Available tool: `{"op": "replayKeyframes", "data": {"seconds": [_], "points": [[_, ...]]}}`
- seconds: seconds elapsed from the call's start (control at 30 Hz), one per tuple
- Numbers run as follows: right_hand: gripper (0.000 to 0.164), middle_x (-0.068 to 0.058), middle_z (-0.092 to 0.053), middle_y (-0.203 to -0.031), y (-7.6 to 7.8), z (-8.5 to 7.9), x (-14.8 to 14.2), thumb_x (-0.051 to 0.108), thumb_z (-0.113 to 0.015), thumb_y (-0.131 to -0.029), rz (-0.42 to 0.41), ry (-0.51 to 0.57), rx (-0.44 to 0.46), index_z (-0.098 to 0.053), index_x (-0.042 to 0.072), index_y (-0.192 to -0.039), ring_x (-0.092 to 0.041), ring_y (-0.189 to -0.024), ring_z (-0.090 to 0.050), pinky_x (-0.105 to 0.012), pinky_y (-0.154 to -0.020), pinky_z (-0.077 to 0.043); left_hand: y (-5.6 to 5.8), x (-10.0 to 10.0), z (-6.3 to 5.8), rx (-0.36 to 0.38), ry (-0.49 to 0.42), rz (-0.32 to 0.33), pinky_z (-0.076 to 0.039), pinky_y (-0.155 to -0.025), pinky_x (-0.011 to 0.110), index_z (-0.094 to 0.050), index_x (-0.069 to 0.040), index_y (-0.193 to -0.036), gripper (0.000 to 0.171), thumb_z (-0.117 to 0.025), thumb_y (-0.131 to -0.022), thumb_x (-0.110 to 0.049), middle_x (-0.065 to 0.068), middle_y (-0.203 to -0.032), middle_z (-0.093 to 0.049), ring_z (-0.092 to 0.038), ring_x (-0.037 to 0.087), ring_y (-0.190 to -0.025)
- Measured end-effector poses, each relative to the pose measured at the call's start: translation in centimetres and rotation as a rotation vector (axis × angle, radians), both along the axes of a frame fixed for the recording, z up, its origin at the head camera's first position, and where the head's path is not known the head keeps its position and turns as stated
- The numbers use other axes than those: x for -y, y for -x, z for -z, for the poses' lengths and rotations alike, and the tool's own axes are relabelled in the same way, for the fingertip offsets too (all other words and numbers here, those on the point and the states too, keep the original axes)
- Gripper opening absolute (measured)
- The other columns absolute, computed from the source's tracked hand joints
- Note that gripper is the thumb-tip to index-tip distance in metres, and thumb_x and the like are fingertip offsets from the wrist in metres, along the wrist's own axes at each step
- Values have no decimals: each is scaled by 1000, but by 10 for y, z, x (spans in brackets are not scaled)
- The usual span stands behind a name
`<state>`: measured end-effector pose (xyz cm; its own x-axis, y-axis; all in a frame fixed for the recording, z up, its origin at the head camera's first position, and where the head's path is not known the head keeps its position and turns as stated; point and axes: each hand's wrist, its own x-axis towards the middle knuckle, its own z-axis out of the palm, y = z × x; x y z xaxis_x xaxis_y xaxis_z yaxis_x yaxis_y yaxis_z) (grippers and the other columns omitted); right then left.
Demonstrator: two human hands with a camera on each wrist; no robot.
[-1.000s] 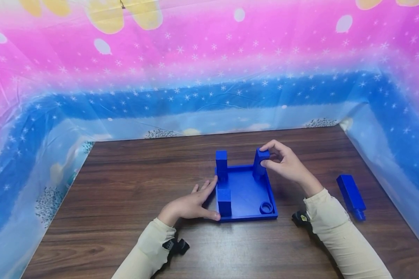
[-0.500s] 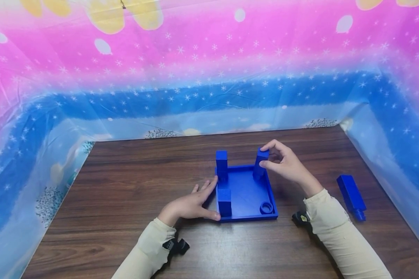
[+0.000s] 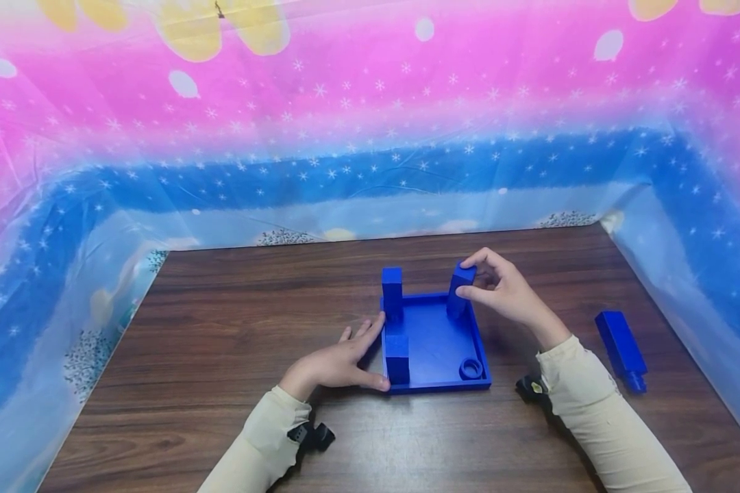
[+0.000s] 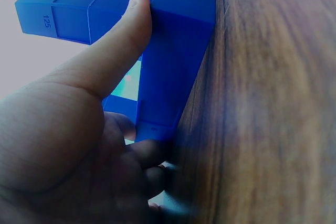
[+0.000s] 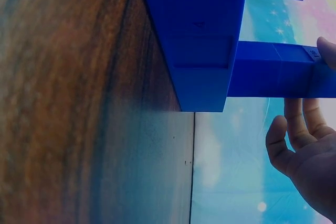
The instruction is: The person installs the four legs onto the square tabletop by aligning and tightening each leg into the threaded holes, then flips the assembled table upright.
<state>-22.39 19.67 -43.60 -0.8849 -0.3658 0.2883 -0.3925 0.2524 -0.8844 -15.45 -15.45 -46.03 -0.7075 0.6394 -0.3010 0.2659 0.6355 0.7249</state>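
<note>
A square blue panel (image 3: 438, 342) with a low raised rim lies on the table. Blue square posts stand at its far left (image 3: 392, 291), near left (image 3: 397, 359) and far right (image 3: 460, 291) corners; a round socket (image 3: 471, 368) sits at the near right one. My right hand (image 3: 508, 291) pinches the far right post near its top between thumb and fingers. Against the panel's left side rests my left hand (image 3: 336, 359), its fingers spread and its thumb at the near left corner. In the left wrist view, that thumb (image 4: 137, 17) touches the blue plastic.
Another blue post (image 3: 619, 342), with a threaded-looking end facing me, lies on the wooden table (image 3: 222, 329) to the right of my right forearm. Patterned pink and blue cloth (image 3: 370, 164) hangs around the table's back and sides.
My right thumb has shifted slightly left on the far right post, which seems turned a little. The left hand and the panel have stayed in place.
</note>
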Motion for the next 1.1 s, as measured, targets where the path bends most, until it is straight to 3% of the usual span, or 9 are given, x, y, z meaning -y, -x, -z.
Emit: {"op": "replayKeyframes", "data": {"seconds": [0.17, 0.4, 0.67, 0.83, 1.1], "points": [[37, -11, -68, -101, 0, 0, 1, -2, -83, -88, 6, 0, -28, -62, 3, -118, -22, -77, -64, -27, -62, -52, 0, -1, 0, 3, 1, 0, 14, -128, 50, 7, -18, -170, 121, -80, -92, -48, 9, -176, 4, 10, 28, -161], [39, -10, -68, -98, 0, 1, 0, -1, -84, -88, 2, -30, -37, -61, 5, -119, -22, -75, -60, -28, -61, -47, 0, 2, 1, 4, -36, 7, 14, -127, 54, 7, -18, -170, 126, -77, -88, -62, 11, -177, 5, 11, 31, -161], [42, -17, -64, -132, 0, 0, 0, -1, -83, -89, -19, -57, -31, -59, 5, -123, -22, -80, -62, -27, -63, -46, 1, 0, 1, -8, -7, 8, 14, -128, 51, 6, -17, -170, 121, -80, -92, -50, 7, -177, 4, 11, 27, -161], [41, -17, -64, -133, 0, 0, 0, 0, -82, -90, -17, -64, -28, -59, 6, -123, -23, -80, -62, -27, -63, -46, 1, 0, 1, -7, 4, 3, 13, -128, 50, 7, -18, -170, 121, -80, -92, -49, 5, -177, 4, 11, 26, -161], [38, -15, -59, -146, -1, -1, 0, -2, -81, -90, -57, -22, -21, -57, 5, -120, -34, -92, -67, -32, -75, -59, -1, -1, -1, -10, -2, 6, 13, -128, 52, 7, -18, -170, 121, -80, -92, -49, 8, -177, 3, 10, 27, -161]]}}
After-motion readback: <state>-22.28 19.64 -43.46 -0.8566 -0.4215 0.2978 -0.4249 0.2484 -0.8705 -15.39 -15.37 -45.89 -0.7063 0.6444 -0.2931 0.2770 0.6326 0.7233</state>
